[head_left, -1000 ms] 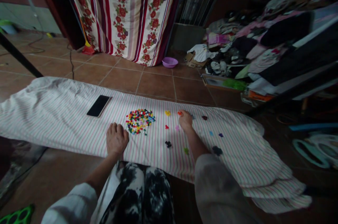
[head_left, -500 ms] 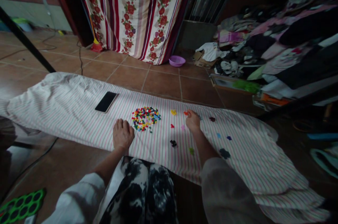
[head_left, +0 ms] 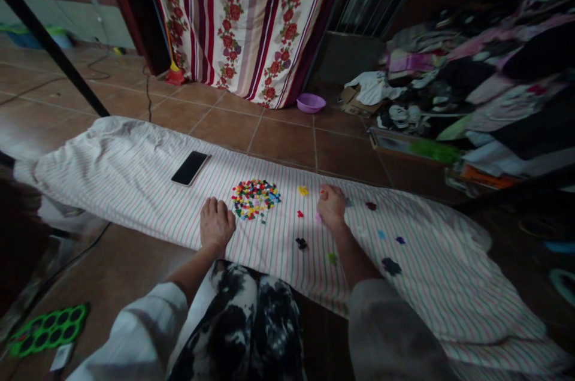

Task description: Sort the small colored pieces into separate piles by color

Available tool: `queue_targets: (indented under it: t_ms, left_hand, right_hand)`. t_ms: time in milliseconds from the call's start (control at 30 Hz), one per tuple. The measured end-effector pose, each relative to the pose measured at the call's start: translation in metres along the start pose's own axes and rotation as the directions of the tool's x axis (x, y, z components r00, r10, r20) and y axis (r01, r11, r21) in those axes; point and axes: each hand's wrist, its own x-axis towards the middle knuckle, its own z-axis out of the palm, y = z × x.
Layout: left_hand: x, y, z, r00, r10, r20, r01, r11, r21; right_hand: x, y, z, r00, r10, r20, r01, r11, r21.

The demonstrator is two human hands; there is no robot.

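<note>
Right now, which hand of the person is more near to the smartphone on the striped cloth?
The left hand, resting on the cloth below and right of the smartphone; the right hand lies farther, beyond the pile of coloured pieces.

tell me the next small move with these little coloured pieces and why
Probably the left hand should pick one piece from the mixed pile of small coloured pieces: it rests right beside that pile, while the right hand is already among the small single-colour groups spread out on the striped sheet.
</note>
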Motion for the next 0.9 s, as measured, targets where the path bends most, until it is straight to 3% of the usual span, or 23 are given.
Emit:
queue_targets:
  t_ms: [100,200,467,667,900]
  left_hand:
    - [0.000,0.000,0.000,1.000,-0.002,0.003,0.002,1.000,0.005]
    - [0.000,0.000,0.000,1.000,-0.006,0.006,0.006,1.000,0.001]
    - [0.001,0.002,-0.001,1.000,-0.013,-0.002,0.013,1.000,-0.021]
    - [0.001,0.002,-0.001,1.000,-0.009,-0.015,0.009,1.000,0.001]
    - [0.002,0.003,-0.003,1.000,-0.017,-0.014,0.016,1.000,-0.012]
  right_hand:
    - [-0.009,-0.029,0.009,0.993,-0.114,0.015,0.113,0.993,0.037]
    - [-0.024,-0.065,0.023,0.963,-0.242,0.118,0.229,0.967,0.111]
    - [-0.052,-0.153,0.069,0.820,-0.439,0.368,0.372,0.896,0.241]
    - [-0.051,-0.186,0.087,0.770,-0.406,0.493,0.397,0.909,0.129]
    - [-0.049,-0.194,0.093,0.753,-0.324,0.573,0.409,0.912,-0.021]
